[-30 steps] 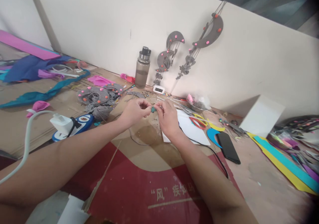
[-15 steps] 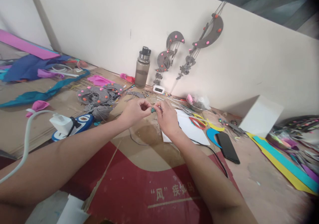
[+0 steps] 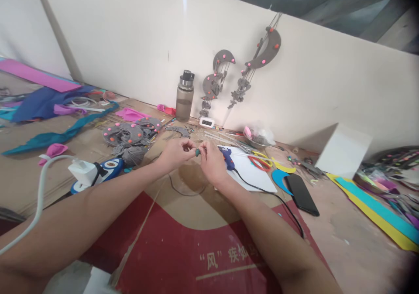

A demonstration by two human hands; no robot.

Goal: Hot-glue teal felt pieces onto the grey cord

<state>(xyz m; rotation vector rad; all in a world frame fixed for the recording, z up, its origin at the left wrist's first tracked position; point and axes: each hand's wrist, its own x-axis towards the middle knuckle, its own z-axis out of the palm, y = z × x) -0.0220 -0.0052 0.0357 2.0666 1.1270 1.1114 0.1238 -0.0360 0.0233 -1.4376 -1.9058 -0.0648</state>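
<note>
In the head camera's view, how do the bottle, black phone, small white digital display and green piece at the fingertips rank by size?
1. Bottle and black phone: too close to rank; the phone lies nearer the camera.
2. White display.
3. Green piece.

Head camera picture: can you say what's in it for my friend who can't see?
A person's left hand and right hand hold a small dark green piece between them, above cardboard. Behind, a bottle stands near grey crescent decorations hanging against a pale wall.

Dark green piece (image 3: 197, 152) (slightly bluish)
</note>
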